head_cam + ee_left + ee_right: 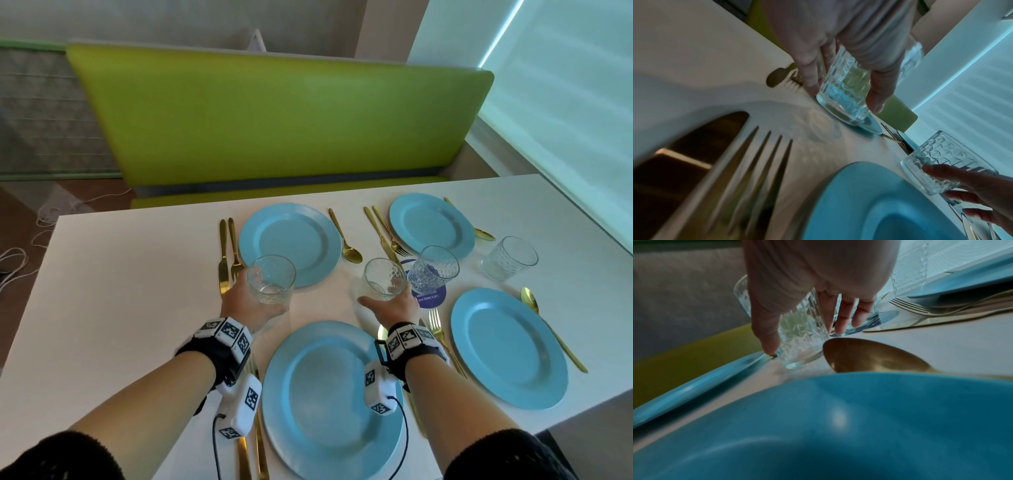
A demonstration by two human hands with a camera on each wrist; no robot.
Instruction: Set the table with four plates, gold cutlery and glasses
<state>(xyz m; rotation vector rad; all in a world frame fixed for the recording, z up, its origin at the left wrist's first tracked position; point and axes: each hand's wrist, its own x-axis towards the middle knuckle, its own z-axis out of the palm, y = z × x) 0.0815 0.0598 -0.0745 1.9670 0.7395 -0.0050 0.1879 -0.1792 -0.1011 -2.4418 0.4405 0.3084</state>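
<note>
Four blue plates lie on the white table (130, 274): far left (291, 243), far right (431, 224), near middle (329, 401) and near right (507, 349). Gold cutlery (227, 253) flanks each plate. My left hand (251, 303) grips a clear patterned glass (271, 279) (844, 91) just above the table, beside the far left plate's near rim. My right hand (394, 305) holds a second glass (384, 278) (801, 340) between the plates, thumb on one side and fingers (842, 318) on the other. Two more glasses stand free, one (433, 269) on a purple coaster and one (510, 258) further right.
A green bench (274, 120) runs behind the table's far edge. A window blind (565, 102) lies to the right. The gold spoon (869, 358) beside the near plate lies just under my right wrist. White cables (20, 253) trail on the floor at the left.
</note>
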